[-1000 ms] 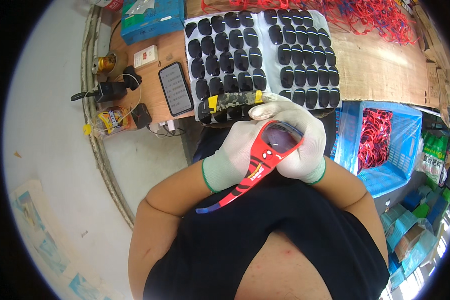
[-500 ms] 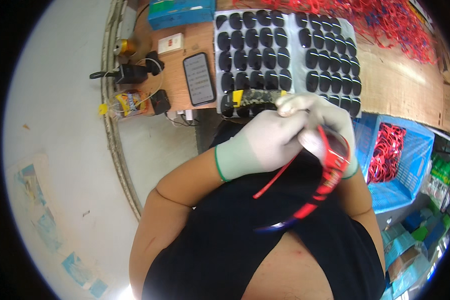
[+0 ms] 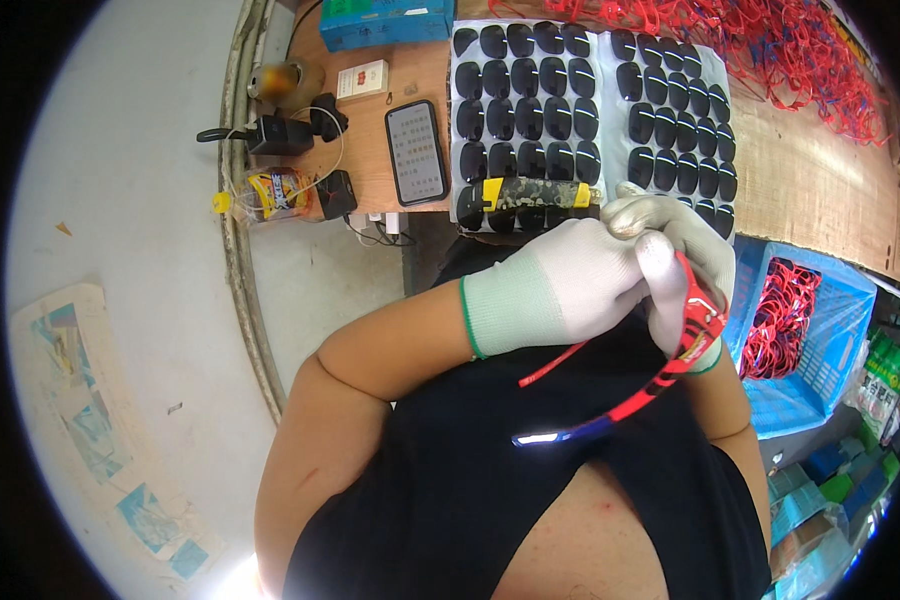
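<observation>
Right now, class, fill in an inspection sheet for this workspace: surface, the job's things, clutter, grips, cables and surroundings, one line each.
Surface: wooden workbench, mostly covered.
Job's things: red sunglasses frame with red-and-blue arms, held over the lap; two white trays of dark lenses; heap of red frames at the bench's far right.
Clutter: smartphone, blue box, small white box, yellow-ended camouflage tool lying across the left tray's near edge.
Grips: left hand and right hand, both in white gloves, closed on the frame.
Cables: black chargers with white leads at the bench's left edge.
Surroundings: blue crate of red frames on the right; papers on the grey floor.
</observation>
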`<state>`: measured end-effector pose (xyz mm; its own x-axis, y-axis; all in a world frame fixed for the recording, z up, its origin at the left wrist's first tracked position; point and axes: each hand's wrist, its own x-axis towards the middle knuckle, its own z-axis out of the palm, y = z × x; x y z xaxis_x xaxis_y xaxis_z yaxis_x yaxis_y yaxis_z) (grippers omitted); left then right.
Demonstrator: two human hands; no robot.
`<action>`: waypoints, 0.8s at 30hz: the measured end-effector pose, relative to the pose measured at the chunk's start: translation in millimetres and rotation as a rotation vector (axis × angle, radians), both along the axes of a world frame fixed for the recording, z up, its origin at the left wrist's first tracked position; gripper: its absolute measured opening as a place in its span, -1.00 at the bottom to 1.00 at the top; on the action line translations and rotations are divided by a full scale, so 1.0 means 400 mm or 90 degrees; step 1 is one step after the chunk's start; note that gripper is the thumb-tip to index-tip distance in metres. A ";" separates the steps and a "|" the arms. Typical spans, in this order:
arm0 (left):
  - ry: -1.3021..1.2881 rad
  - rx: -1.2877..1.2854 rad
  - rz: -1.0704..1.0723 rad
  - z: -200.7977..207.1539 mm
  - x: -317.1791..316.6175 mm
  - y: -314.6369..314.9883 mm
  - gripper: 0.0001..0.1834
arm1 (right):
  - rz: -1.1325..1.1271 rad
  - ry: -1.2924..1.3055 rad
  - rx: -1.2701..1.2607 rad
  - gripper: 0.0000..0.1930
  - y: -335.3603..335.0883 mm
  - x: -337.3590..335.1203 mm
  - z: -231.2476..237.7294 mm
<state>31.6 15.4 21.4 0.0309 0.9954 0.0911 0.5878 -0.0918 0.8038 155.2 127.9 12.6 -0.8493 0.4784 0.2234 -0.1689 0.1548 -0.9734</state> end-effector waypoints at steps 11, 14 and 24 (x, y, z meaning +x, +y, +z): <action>0.039 0.160 0.077 -0.116 0.065 0.003 -0.80 | -0.143 -0.003 0.054 -0.91 -0.034 0.015 -0.035; 0.027 0.124 0.070 -0.096 0.038 0.017 -0.75 | -0.095 0.030 0.049 -0.91 -0.006 0.010 -0.024; 0.221 0.138 0.267 -0.017 -0.092 0.010 -0.71 | 0.017 0.039 -0.395 -0.65 0.096 0.042 -0.036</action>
<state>-5.2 19.3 14.7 -0.2966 0.8887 0.3495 0.8351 0.0639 0.5464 171.9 166.5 -1.9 -0.8571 0.5136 -0.0399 -0.2240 -0.4413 -0.8690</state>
